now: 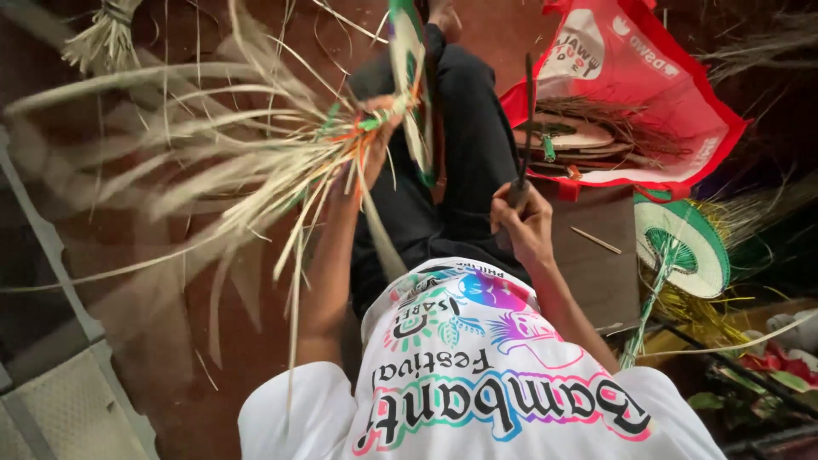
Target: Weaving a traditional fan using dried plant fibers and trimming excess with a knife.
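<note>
Nearest, right hand (521, 223) grips a dark thin tool (528, 128) upright; left hand (375, 140) clasps the bound neck of a splayed pale straw bundle (230, 170). Beyond, an open red bag (682, 102) with white patches holds round woven fans (571, 140).

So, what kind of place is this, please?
Probably a home workshop for hand-woven fans. The left hand grips a half-woven fan with long pale straw strips, a finished round green-and-white woven fan lies nearby, and a red shopping bag holds more.
</note>
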